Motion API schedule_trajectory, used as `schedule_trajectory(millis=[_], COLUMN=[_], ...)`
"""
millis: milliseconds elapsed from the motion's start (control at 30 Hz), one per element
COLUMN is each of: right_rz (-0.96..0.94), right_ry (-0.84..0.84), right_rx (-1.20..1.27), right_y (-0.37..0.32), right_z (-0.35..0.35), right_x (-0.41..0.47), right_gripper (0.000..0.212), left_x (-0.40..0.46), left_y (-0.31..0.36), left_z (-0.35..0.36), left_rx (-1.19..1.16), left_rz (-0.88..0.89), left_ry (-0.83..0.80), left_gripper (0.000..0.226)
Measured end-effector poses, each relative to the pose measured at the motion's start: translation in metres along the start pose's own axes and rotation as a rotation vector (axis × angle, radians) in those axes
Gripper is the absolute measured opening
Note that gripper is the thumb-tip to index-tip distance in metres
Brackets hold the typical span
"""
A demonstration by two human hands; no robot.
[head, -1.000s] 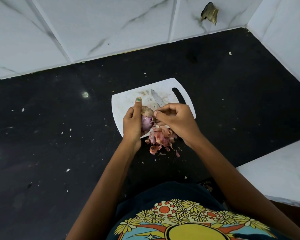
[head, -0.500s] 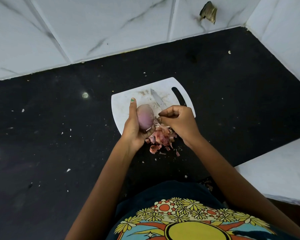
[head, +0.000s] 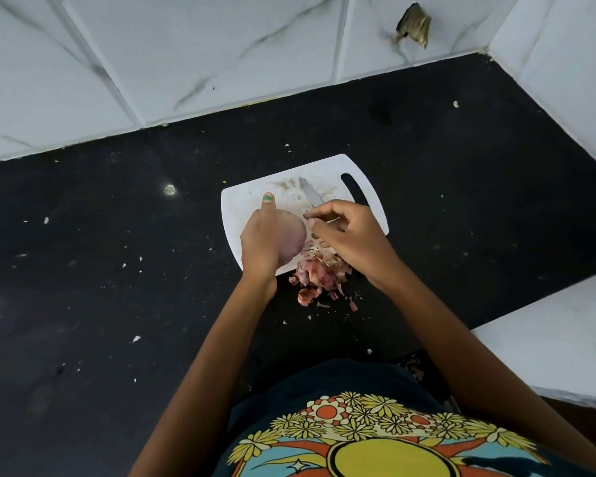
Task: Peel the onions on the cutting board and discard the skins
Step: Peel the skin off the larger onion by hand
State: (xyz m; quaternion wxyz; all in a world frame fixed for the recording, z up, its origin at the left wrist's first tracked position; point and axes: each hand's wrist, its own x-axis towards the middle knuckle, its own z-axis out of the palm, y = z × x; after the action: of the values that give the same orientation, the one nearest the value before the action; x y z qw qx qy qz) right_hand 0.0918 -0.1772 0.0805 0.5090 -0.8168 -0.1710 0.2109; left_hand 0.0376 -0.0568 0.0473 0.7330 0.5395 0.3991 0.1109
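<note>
Your left hand (head: 260, 241) cups the onion (head: 291, 241) over the board (head: 234, 208), likely so scraps drop onto the skins (head: 319, 273) at its near edge. Your right hand (head: 350, 237) pinches a thin strip beside the onion; what it is stays unclear. It hides the knife (head: 309, 193) handle.

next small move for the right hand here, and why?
Probably drop the strip onto the skin pile and go back for more. The right hand pinches what looks like a thin piece of skin just clear of the onion, which the left hand grips over the cutting board. The onion's visible side looks smooth; its far side is hidden.
</note>
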Motion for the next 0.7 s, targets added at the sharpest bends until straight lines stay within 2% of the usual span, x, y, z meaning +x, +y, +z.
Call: schedule_trajectory(millis=[100, 233, 500, 700], right_rz=[-0.026, -0.048, -0.066, -0.043], right_ry=[-0.052, 0.001, 0.042, 0.090], right_rx=[-0.028, -0.051, -0.066, -0.029], right_y=[-0.0078, -0.0062, -0.0051, 0.0012], right_z=[0.0020, 0.0071, 0.0064, 0.0021], right_x=[-0.0012, -0.0001, 0.0016, 0.0023], right_gripper=[0.021, 0.024, 0.024, 0.011], left_x=[0.0004, -0.0010, -0.0059, -0.0044], left_y=[-0.0008, 0.0018, 0.0042, 0.0026], left_z=[0.0005, 0.0010, 0.0065, 0.0061], left_rx=[0.031, 0.102, 0.167, 0.173], left_rz=[0.128, 0.231, 0.307, 0.294], left_ry=[0.008, 0.021, 0.019, 0.023], left_gripper=[0.045, 0.041, 0.045, 0.050])
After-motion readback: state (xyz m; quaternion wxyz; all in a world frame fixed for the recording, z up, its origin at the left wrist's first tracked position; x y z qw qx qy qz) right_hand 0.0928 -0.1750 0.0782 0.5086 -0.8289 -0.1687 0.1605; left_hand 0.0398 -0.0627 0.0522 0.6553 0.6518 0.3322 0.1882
